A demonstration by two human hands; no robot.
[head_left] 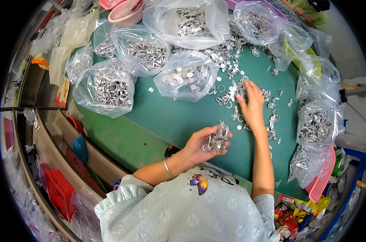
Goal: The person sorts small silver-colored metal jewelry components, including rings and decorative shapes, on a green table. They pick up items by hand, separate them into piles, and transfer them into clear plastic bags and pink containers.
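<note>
Green tabletop lay under the work, hemmed in by clear plastic bags along its far side and right edge. A bag of small discs sat just left of the loose pile, with a bag of rings farther left and a big bag beyond. More bags lined the right edge, close to a pink tray; a yellow-green basin showed partly behind plastic. A pink bowl stood at the far left, and a co-worker's hand showed at the top right. Stray bits lay around the right hand, crowding its reach.

The handful of silver metal pieces was in the left hand, above the near part of the tabletop. Its long axis slanted from lower left to upper right, though single pieces pointed every way. The left fingers were curled around it. The right thumb and forefinger reached to the loose pile, slightly apart; whether they gripped a piece, I could not tell.
</note>
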